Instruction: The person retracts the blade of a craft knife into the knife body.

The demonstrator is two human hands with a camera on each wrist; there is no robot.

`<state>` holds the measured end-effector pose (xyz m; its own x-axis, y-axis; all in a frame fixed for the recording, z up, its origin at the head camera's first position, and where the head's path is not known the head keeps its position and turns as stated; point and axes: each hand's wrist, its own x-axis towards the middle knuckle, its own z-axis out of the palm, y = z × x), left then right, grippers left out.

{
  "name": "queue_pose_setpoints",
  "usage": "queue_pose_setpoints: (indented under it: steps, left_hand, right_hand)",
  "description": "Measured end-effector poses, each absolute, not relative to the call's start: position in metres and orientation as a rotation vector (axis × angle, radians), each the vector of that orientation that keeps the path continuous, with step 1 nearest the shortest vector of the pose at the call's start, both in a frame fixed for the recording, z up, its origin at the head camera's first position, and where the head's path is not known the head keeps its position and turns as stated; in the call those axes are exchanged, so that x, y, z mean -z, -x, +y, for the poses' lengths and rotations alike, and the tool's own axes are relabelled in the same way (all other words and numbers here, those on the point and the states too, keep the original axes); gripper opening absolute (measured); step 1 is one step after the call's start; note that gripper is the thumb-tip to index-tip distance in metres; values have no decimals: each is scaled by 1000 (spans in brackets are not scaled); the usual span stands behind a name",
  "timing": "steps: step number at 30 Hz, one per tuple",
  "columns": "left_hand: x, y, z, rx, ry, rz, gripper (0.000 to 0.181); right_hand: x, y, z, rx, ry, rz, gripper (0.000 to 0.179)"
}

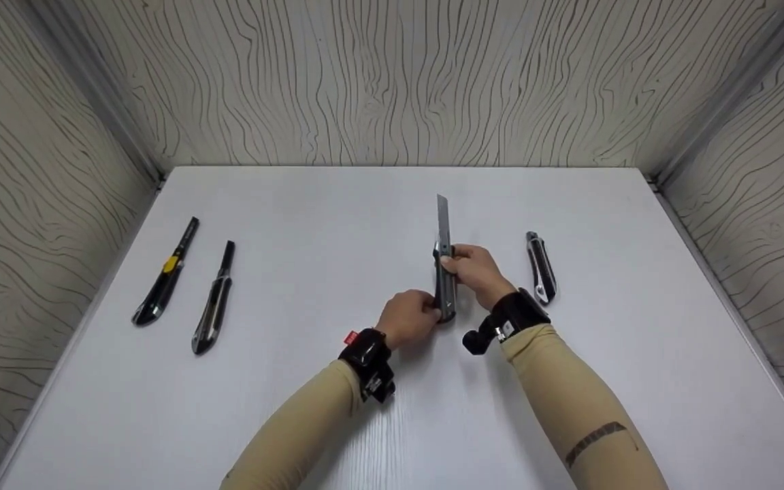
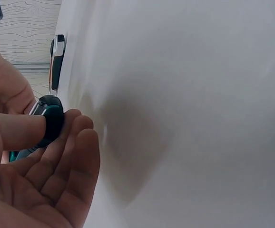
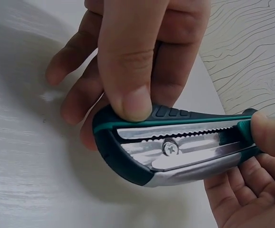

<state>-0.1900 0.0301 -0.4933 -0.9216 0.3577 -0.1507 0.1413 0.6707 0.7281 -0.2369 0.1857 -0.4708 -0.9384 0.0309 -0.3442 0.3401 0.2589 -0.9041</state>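
Note:
A utility knife (image 1: 445,286) with a long blade (image 1: 442,218) slid out points away from me, held over the white table. My left hand (image 1: 409,318) pinches its butt end between thumb and fingers. Farther up the handle, my right hand (image 1: 479,272) grips the knife, its thumb on the green slider (image 3: 245,131). The right wrist view shows the green-and-black body, a toothed track and a screw (image 3: 170,147). In the left wrist view the knife's dark end (image 2: 53,118) sits between thumb and fingers, and the blade is hidden.
To the right of my right hand lies a dark-and-silver utility knife (image 1: 542,267). At the left lie a black one with a yellow slider (image 1: 171,264) and a black-and-silver one (image 1: 214,306). Wood-patterned panels (image 1: 392,82) stand around the table (image 1: 324,218).

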Motion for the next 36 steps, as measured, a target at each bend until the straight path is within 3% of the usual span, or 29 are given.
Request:
queue_pose_setpoints:
  steps: [29, 36]
  left_hand:
    - [492, 189, 26, -1248, -297, 2543, 24]
    - [496, 185, 26, -1468, -194, 2298, 29]
  right_hand:
    - [469, 232, 185, 1748, -301, 2270, 40]
    - [465, 232, 182, 1749, -318, 2296, 39]
